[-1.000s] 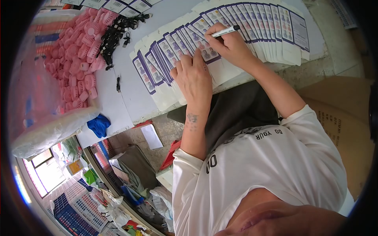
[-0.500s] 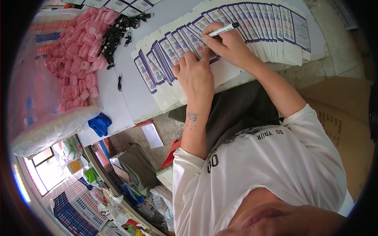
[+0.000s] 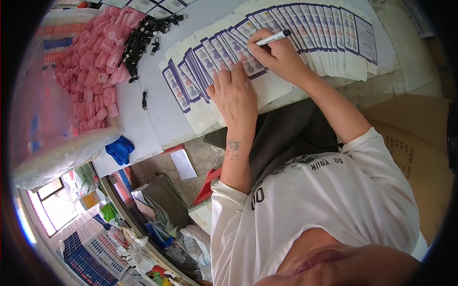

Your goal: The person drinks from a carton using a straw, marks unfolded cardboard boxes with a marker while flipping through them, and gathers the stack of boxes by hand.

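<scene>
1. Purple-bordered and white, spread as a long overlapping fan of printed cards (image 3: 365, 44) over the middle and right of the white table (image 3: 133, 119).
2. With the left hand (image 3: 235, 97), rests lightly on the fan, palm down; bends the fingers loosely and keeps the hand partly open, with the index finger reaching farthest toward the marker side. Touches the cards with the fingertips, without closing around anything.
3. With the right hand (image 3: 279, 56), pinches a slim white marker (image 3: 271, 38) between thumb and fingers, nearly closed around it. Leans above the middle of the fan, just beside the left hand but apart from it.
4. Tilts the marker, black end up and toward the right, lower end down among the fingers. Cannot tell whether the tip touches a card.
5. Shows rows of small pictures of fans in different colours on many of the cards, with mostly lines of print on the rightmost one.
6. To the left on the table, a heap of pink fans (image 3: 88, 59), partly under clear plastic (image 3: 71, 152); just beside it, a tangle of black cables (image 3: 136, 45). Nearer the front, a single black cable (image 3: 144, 100) apart from that tangle.
7. At the near left edge, a crumpled blue cloth (image 3: 119, 150); at the far edge, white labelled boxes (image 3: 142, 5).
8. Off the table to the right, a brown cardboard box (image 3: 420, 124) with printed lettering.
</scene>
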A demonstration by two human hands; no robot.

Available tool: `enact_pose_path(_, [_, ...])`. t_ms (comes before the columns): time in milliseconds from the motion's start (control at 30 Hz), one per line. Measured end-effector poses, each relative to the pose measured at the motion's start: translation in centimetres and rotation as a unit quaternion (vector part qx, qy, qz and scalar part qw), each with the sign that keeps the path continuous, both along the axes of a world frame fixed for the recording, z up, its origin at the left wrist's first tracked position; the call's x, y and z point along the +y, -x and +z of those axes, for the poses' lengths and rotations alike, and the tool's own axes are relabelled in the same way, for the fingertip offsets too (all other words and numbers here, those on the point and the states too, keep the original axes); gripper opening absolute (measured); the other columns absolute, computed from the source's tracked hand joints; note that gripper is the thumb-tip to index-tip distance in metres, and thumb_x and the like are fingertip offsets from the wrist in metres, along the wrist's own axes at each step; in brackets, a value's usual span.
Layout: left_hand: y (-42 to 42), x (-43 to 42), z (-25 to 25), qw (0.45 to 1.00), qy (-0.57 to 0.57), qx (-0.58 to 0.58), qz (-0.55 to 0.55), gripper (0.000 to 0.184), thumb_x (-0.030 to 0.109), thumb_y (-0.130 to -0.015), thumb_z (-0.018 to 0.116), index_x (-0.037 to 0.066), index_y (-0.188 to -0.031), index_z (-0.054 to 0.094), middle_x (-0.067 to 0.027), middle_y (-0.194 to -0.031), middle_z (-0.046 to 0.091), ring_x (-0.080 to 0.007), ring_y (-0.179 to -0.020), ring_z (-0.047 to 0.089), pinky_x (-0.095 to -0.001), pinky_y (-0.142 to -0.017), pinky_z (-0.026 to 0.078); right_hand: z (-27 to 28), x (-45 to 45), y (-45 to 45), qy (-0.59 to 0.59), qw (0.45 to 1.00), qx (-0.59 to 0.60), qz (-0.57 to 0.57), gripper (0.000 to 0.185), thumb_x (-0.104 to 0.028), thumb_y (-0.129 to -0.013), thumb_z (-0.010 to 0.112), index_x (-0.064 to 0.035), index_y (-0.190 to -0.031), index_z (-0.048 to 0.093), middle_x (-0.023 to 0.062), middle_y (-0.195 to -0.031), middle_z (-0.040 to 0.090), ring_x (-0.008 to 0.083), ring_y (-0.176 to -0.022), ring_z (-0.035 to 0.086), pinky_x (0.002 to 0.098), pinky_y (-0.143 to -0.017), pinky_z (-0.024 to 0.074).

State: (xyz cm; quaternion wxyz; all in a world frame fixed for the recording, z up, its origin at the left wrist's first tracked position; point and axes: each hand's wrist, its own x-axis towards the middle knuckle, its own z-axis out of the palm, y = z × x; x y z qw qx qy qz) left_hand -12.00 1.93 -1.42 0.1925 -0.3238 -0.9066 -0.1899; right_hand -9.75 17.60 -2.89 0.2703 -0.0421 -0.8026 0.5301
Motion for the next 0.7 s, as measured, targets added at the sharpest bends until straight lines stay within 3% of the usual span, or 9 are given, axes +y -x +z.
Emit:
enact_pose_path(33, [0.0, 0.0, 0.0, 1.000, -0.001, -0.003, 0.001, 0.019, 0.013, -0.088, 0.065, 0.011, -0.107, 0.069, -0.0065, -0.084, 0.056, -0.0243, -0.083, 0.057, -0.0384, -0.076, 0.037, 0.0, 0.0, -0.1, 0.006, 1.000, -0.011, 0.005, 0.009, -0.010, -0.093, 0.061, -0.0003, -0.093, 0.060, 0.0017, -0.074, 0.056, 0.0077, -0.060, 0.048, 0.0251, -0.055, 0.0395])
enact_pose_path(133, [-0.1, 0.1, 0.4, 1.000, 0.000, -0.014, 0.009, 0.018, 0.013, -0.088, 0.065, 0.011, -0.105, 0.070, -0.0065, -0.084, 0.057, -0.0246, -0.084, 0.058, -0.0386, -0.076, 0.037, -0.1, 0.0, 0.2, -0.014, 1.000, 0.007, -0.010, 0.013, -0.016, -0.092, 0.060, -0.0037, -0.089, 0.058, 0.0068, -0.060, 0.058, 0.0198, -0.053, 0.056, 0.0329, -0.054, 0.0427])
enact_pose_path(233, [0.0, 0.3, 0.6, 1.000, -0.010, -0.018, 0.004, 0.017, 0.013, -0.088, 0.065, 0.011, -0.104, 0.071, -0.0066, -0.084, 0.057, -0.0250, -0.084, 0.058, -0.0390, -0.075, 0.037, -0.1, 0.0, 0.0, -0.034, 0.999, -0.006, -0.005, 0.009, -0.010, -0.093, 0.060, -0.0003, -0.093, 0.060, 0.0009, -0.072, 0.055, 0.0067, -0.060, 0.047, 0.0245, -0.054, 0.0388])
enact_pose_path(433, [-0.1, 0.3, 0.6, 0.999, 0.031, -0.028, -0.006, 0.032, 0.009, -0.079, 0.067, 0.015, -0.110, 0.071, -0.0069, -0.087, 0.056, -0.0257, -0.086, 0.056, -0.0408, -0.078, 0.038, 0.2, 0.1, -0.1, 0.011, 1.000, 0.020, -0.004, 0.009, -0.009, -0.093, 0.060, -0.0002, -0.095, 0.061, 0.0006, -0.074, 0.056, 0.0064, -0.059, 0.046, 0.0244, -0.055, 0.0388])
enact_pose_path(533, [-0.3, 0.6, 0.9, 0.997, 0.078, -0.018, -0.008, 0.032, 0.009, -0.081, 0.062, 0.016, -0.110, 0.072, -0.0068, -0.087, 0.055, -0.0252, -0.085, 0.055, -0.0411, -0.080, 0.037, 0.3, 0.2, -0.1, -0.008, 1.000, 0.025, -0.006, 0.010, -0.010, -0.094, 0.060, -0.0006, -0.096, 0.061, 0.0007, -0.075, 0.057, 0.0065, -0.060, 0.048, 0.0239, -0.055, 0.0405])
enact_pose_path(633, [-0.4, 0.9, 1.3, 0.995, 0.090, -0.024, -0.035, 0.031, 0.009, -0.084, 0.058, 0.017, -0.109, 0.073, -0.0064, -0.087, 0.054, -0.0251, -0.085, 0.055, -0.0418, -0.081, 0.036, 0.8, -0.3, 0.1, 0.016, 0.999, 0.029, -0.001, 0.012, -0.015, -0.093, 0.061, -0.0034, -0.090, 0.059, 0.0068, -0.063, 0.061, 0.0174, -0.054, 0.058, 0.0311, -0.053, 0.0437])
enact_pose_path(700, [-0.2, 0.8, 1.4, 0.995, 0.090, -0.013, -0.046, 0.033, 0.006, -0.081, 0.061, 0.019, -0.109, 0.072, -0.0052, -0.083, 0.053, -0.0241, -0.084, 0.056, -0.0405, -0.080, 0.037, 0.5, -0.2, 0.1, 0.027, 0.999, 0.004, 0.018, 0.010, -0.012, -0.094, 0.060, -0.0022, -0.094, 0.060, 0.0031, -0.072, 0.060, 0.0102, -0.059, 0.056, 0.0262, -0.055, 0.0440])
